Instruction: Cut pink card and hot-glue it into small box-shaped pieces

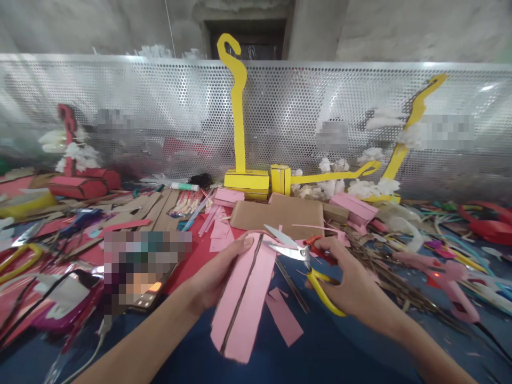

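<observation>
A long pink paper-covered cardboard box (240, 304) with a dark seam along its length is gripped at its upper left side by my left hand (224, 264). My right hand (340, 272) holds a pair of scissors (295, 252) with one red-orange and one yellow handle loop. The blades are spread apart, their tips pointing left at the box's upper right edge; whether they touch the paper I cannot tell. Below the scissors lie a pink paper scrap (286, 317) and a thin dark strip (294, 285) on the blue table (320, 352).
Behind my hands lies a brown cardboard sheet (276, 216). Yellow hook-topped shapes on box bases (246, 181) stand against a perforated metal panel (180, 117). A pink glue gun (448, 277) with a red light rests at right. A phone (150, 298) and paper scraps crowd the left.
</observation>
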Available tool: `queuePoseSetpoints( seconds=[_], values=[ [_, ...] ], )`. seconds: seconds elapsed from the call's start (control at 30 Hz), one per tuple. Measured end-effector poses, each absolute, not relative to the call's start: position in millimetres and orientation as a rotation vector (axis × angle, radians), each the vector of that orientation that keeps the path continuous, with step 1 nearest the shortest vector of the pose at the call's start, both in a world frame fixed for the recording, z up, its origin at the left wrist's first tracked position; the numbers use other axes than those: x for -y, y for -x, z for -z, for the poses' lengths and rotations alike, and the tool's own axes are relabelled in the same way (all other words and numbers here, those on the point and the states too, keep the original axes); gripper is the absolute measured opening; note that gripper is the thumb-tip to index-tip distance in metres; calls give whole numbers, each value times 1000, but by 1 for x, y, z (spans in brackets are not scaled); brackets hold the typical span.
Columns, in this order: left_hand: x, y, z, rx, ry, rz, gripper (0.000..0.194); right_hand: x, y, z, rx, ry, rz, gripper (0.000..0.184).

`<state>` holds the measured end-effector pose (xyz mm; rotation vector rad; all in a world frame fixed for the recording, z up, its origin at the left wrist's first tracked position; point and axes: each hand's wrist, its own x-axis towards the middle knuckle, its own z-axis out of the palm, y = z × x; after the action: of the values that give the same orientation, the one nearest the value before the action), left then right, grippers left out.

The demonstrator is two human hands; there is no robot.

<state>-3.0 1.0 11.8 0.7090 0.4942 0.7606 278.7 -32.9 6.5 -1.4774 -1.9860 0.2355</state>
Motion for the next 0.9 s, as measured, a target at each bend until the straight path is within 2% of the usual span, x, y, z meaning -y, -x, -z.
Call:
queuePoseSetpoints(
  seconds=[0.13, 0.9],
  values=[
    [0, 3, -12, -514, -781, -781, 40, 32, -275, -7, 1987, 1442, -261, 38],
    [3, 1, -16, -601, -813, -799, 41, 30, -278, -4, 1921, 1475, -367, 23]
  ],
)
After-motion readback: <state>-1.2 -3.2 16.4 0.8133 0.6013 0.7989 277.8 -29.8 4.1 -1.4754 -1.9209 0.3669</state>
